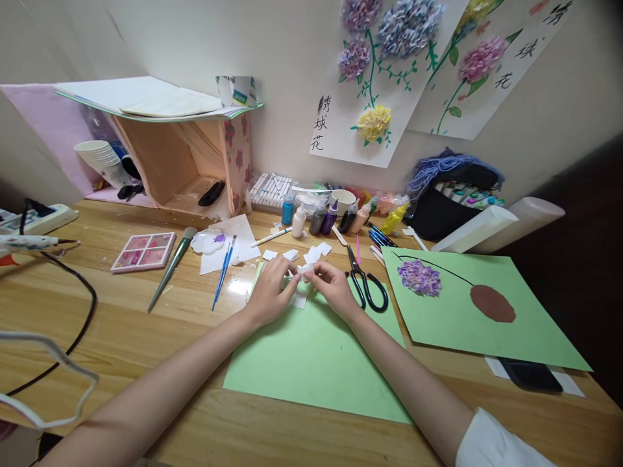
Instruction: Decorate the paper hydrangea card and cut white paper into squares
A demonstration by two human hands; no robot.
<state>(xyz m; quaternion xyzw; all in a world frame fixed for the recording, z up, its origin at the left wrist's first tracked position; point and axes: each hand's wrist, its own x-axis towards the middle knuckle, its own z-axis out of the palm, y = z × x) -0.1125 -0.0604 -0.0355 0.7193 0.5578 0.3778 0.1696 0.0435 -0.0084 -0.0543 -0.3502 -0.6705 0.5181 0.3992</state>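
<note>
My left hand [271, 289] and my right hand [331, 285] meet over the far edge of a green sheet of paper [316, 363]. Fingertips of both hands pinch a small white piece of paper [304, 268], mostly hidden by the fingers. Just below them another white paper piece [298, 300] lies on the green sheet. Beyond my fingers are several small cut white papers [291, 255]. To the right of my right hand, black-handled scissors [366, 285] rest partly on the green sheet, blades pointing away.
Several paint bottles [329, 218] line the back. At right lies a green sheet with a purple paper flower [419, 279]. On the left are a makeup palette [144, 251], a large brush [171, 269], thin blue paintbrushes [224, 272] and a glue gun [34, 242] with its cord.
</note>
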